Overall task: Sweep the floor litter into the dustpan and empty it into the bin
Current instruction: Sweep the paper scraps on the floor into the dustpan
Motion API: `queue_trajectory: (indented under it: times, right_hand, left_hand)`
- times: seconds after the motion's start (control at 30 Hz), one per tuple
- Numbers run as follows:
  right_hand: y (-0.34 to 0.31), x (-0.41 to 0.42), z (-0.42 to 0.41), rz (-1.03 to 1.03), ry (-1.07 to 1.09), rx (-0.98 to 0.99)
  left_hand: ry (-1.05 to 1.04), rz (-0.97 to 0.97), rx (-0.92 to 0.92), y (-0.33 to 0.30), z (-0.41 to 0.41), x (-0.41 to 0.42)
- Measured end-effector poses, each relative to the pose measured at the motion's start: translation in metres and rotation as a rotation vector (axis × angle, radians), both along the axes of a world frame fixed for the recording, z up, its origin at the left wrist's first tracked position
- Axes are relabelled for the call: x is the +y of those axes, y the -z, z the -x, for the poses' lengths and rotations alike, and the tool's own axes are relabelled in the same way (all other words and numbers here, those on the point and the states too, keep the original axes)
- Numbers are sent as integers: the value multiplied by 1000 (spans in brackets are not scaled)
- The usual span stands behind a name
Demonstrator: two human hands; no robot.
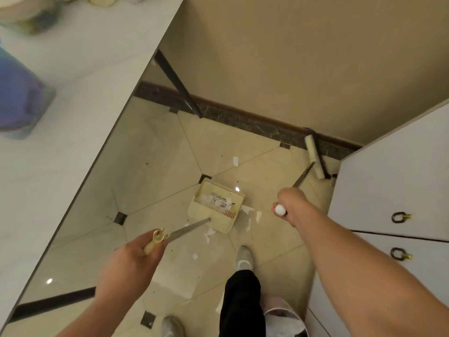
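A cream dustpan (213, 215) rests on the tiled floor mid-frame with paper scraps inside it. My left hand (131, 266) grips the cream end of its long metal handle (187, 231). My right hand (289, 203) grips the broom's metal pole, whose white cap shows by my wrist. The broom head (314, 156), cream with dark bristles, lies near the skirting board at the far right, apart from the dustpan. White paper scraps (252, 215) lie on the floor beside and in front of the dustpan; one more scrap (235, 161) lies beyond it.
A white counter (73, 117) with a dark leg (179, 86) runs along the left. White cabinet doors with ring handles (401, 217) stand on the right. A bin with a white liner (284, 319) sits at the bottom by my legs and shoes.
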State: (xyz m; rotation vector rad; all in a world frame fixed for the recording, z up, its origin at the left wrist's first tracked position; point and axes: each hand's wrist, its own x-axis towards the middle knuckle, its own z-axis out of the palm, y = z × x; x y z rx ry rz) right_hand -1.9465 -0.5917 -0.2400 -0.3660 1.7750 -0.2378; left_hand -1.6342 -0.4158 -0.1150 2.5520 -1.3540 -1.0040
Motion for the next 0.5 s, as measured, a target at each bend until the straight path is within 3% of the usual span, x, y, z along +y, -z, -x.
queue_trajectory:
  times: [0.23,0.37,0.5]
  right_hand:
    - [9,34,15,-70,-185,88]
    - [-29,7,38,-19,-9,80]
    - [-36,-36,48,33,17,91]
  left_hand:
    - [31,16,-19,-9,1,-24]
    - [0,2,-8,-14,-3,-24]
    - [-26,0,-16,-20,-9,-21]
